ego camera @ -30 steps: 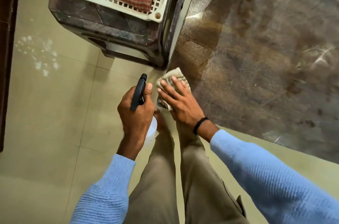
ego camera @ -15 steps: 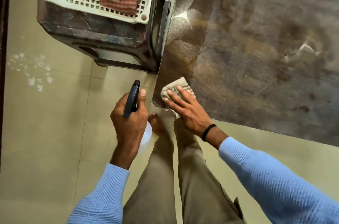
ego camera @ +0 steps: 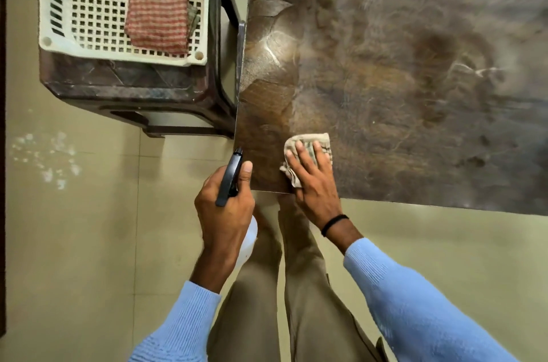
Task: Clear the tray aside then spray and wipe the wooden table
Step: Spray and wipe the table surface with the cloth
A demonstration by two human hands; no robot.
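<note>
The wooden table [ego camera: 400, 71] fills the upper right, its brown top streaked and glossy. My right hand [ego camera: 314, 181] presses a folded beige cloth [ego camera: 318, 142] flat on the table's near left corner, fingers straight. My left hand [ego camera: 225, 210] grips a spray bottle, its black trigger head [ego camera: 229, 176] pointing up toward the table corner and its white body [ego camera: 249, 240] mostly hidden under the palm. The white perforated tray [ego camera: 98, 14] sits apart on a dark stool at the upper left, with a red striped cloth [ego camera: 157, 17] lying in it.
The dark plastic stool [ego camera: 130, 86] stands against the table's left edge. Beige tiled floor [ego camera: 74, 243] spreads to the left and below, with white specks on it. My legs stand right at the table corner. A dark strip runs down the far left edge.
My right hand slid the cloth from the table's corner edge further onto the top. My left hand with the bottle rose toward the corner. My view shifted, bringing more of the tray into sight.
</note>
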